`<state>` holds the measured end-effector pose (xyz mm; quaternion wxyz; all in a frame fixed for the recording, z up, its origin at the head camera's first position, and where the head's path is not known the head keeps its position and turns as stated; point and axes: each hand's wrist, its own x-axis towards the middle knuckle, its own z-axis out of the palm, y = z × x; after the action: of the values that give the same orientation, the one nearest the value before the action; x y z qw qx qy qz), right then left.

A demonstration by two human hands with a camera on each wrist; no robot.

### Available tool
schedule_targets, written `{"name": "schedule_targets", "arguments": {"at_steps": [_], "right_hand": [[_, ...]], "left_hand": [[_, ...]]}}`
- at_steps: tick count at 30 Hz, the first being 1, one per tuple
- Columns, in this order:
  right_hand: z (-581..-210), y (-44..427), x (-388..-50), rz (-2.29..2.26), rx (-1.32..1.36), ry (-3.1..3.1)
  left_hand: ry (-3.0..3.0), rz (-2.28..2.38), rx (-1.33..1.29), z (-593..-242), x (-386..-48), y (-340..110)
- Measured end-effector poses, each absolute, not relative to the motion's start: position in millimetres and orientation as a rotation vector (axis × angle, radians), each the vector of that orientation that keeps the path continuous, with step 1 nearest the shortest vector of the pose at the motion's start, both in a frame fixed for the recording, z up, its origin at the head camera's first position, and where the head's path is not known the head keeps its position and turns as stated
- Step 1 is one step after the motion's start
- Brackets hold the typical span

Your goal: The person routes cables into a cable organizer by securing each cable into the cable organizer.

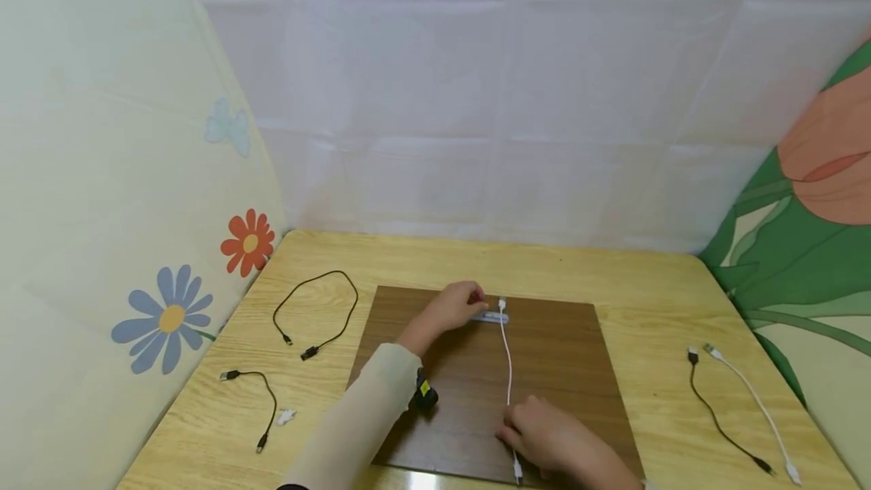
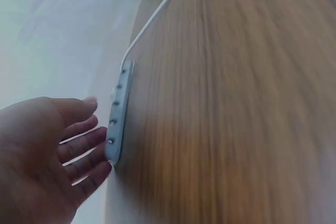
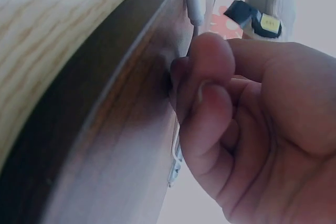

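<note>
A white USB cable runs lengthwise down the dark brown board. Its far end crosses the right part of a pale blue slotted cable holder, which lies near the board's far edge. My left hand is at the holder's left end, fingers loosely extended, the fingertips close to it or touching it. Near the board's front edge, my right hand pinches the white cable with curled fingers, just above its lower plug. The fingers partly hide the cable there.
Two black cables and a small white piece lie on the wooden table at left. At right are a short black cable and another white cable. A black wrist device sits by the left sleeve.
</note>
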<state>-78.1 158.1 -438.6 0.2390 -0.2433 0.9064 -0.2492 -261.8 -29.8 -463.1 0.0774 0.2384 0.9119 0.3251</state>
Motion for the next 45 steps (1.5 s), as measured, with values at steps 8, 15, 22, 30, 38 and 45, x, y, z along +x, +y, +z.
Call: {"name": "schedule_targets", "arguments": {"at_steps": [8,15,22,30,38,45], "right_hand": [[-437,162,-76,-0.709,-0.671,2.482],[-440,164,-74,-0.699,-0.704,2.513],[-441,166,-75,-0.685,-0.738,2.550],[-443,169,-75,-0.639,-0.781,2.597],[-446,173,-77,-0.679,-0.771,2.599],[-448,181,-77,-0.683,-0.780,2.675]], "left_hand": [[2.758,0.759,0.783,-458,-251,-57],[2.778,0.539,0.801,-453,-240,-73],[2.755,0.491,0.751,-448,-232,-88],[2.731,0.433,0.738,-445,-224,-102],[2.713,0.423,0.716,-441,-213,-116],[2.701,0.351,0.686,-436,-203,-121]]}}
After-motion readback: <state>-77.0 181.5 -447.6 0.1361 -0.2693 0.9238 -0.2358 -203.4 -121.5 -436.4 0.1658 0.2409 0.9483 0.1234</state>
